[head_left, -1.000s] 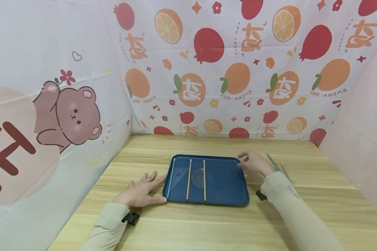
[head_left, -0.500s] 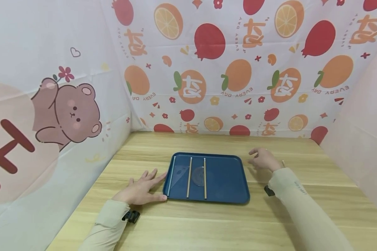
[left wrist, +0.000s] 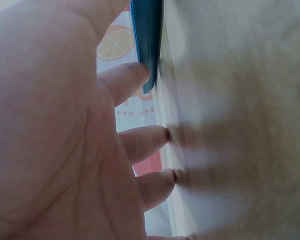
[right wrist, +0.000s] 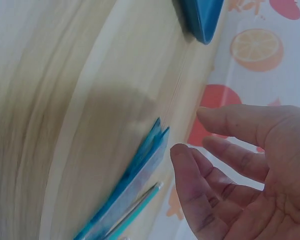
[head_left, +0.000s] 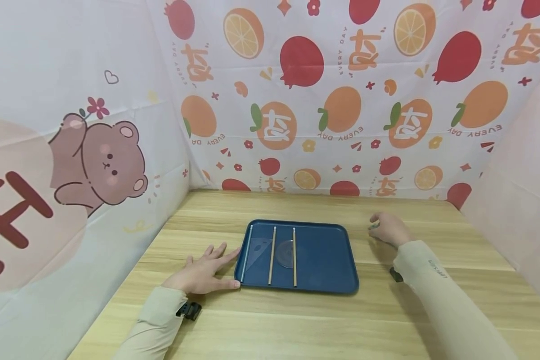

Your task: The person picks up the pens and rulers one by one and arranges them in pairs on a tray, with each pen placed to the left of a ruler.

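A blue tray (head_left: 325, 260) lies on the wooden table. In it are a pale blue pencil (head_left: 247, 254), two wood-coloured pencils (head_left: 272, 255), a clear set square (head_left: 254, 252) and a clear round disc (head_left: 284, 254). My left hand (head_left: 202, 274) rests with spread fingers at the tray's left edge, the thumb at its near corner. To the right of the tray, my right hand (head_left: 390, 230) hovers with loosely bent fingers, thumb apart from them. Close to its fingertips in the right wrist view lie a translucent blue strip-like piece (right wrist: 132, 182) and a teal pencil (right wrist: 135, 214), mostly hidden in the head view.
A white cloth printed with fruit (head_left: 310, 105) hangs behind the table. Another cloth with a bear (head_left: 110, 162) stands along the left, and a pale one (head_left: 526, 200) along the right. Bare wood (head_left: 270, 327) stretches in front of the tray.
My right hand has moved away from the tray's right edge, out to the right over the things lying there. The left hand has stayed at the tray's left edge.
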The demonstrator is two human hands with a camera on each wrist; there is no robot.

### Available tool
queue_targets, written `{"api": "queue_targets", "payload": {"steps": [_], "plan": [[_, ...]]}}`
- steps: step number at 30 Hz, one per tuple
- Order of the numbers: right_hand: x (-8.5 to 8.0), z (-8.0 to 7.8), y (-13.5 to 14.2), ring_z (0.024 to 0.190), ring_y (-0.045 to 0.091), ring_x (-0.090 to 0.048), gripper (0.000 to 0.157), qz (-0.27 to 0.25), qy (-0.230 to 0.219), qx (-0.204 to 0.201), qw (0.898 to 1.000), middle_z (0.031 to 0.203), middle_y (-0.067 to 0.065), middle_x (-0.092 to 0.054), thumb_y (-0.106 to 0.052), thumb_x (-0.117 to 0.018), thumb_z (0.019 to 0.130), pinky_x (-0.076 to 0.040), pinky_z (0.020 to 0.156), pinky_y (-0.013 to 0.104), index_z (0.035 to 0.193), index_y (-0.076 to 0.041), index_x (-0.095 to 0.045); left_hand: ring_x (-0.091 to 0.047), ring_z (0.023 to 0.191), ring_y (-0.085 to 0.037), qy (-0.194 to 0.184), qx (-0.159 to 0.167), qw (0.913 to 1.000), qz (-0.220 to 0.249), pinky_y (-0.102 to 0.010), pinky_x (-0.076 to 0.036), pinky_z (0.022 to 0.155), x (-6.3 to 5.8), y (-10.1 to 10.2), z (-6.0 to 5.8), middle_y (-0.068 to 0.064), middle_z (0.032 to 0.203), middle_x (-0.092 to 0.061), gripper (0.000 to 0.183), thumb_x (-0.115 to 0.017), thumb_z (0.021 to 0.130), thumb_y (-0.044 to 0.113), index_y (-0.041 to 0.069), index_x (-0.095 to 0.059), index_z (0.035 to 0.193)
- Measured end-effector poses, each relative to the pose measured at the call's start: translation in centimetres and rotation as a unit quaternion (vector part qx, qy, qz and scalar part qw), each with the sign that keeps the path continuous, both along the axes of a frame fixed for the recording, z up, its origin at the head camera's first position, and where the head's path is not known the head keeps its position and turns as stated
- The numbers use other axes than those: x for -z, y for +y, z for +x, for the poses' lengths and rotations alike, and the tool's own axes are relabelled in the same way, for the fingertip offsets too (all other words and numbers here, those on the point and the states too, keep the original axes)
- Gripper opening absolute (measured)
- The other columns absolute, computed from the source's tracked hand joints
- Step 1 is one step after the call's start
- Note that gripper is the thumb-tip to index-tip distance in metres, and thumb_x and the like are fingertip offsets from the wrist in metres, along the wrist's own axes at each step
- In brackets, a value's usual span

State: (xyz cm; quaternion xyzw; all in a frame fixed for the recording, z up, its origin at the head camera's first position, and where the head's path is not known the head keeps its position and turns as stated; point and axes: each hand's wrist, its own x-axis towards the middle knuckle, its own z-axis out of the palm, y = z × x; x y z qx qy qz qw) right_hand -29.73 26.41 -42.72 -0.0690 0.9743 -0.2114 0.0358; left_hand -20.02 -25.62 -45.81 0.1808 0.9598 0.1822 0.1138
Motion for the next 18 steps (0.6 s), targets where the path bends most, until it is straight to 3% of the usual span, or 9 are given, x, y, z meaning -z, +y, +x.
{"api": "queue_targets", "payload": {"steps": [7, 14, 18], "plan": [[0.2, -0.1, 1.0, 0.13, 0.059, -0.058, 0.049, 0.026, -0.003, 0.015, 1.0, 0.142, 0.039, -0.061, -0.014, -0.071, 0.096, -0.048, 0.108, 0.071, 0.135, 0.014, -0.063, -0.014, 0.161, -0.061, -0.001, -0.002, 1.0, 0.001, -0.096, -0.007, 0.11, 0.1, 0.1, 0.0, -0.026, 0.177, -0.021, 0.094, -0.072, 0.092, 0.07, 0.031, -0.035, 0.17], [0.3, -0.3, 1.7, 0.13, 0.059, -0.058, 0.049, 0.04, -0.011, 0.021, 0.999, 0.142, 0.039, -0.061, -0.013, -0.072, 0.096, -0.048, 0.109, 0.071, 0.135, 0.015, -0.063, -0.015, 0.161, -0.06, 0.0, -0.003, 1.0, -0.004, -0.095, -0.008, 0.11, 0.1, 0.0, 0.0, -0.025, 0.177, -0.022, 0.094, -0.072, 0.092, 0.07, 0.032, -0.035, 0.17], [0.2, -0.2, 1.9, 0.136, 0.061, -0.053, 0.052, 0.04, -0.025, 0.029, 0.998, 0.15, 0.039, -0.054, -0.014, -0.073, 0.096, -0.045, 0.112, 0.073, 0.138, 0.014, -0.061, -0.015, 0.161, -0.06, 0.0, -0.003, 1.0, -0.004, -0.095, -0.008, 0.11, 0.1, 0.0, 0.0, -0.025, 0.177, -0.023, 0.095, -0.072, 0.092, 0.071, 0.031, -0.035, 0.17]]}}
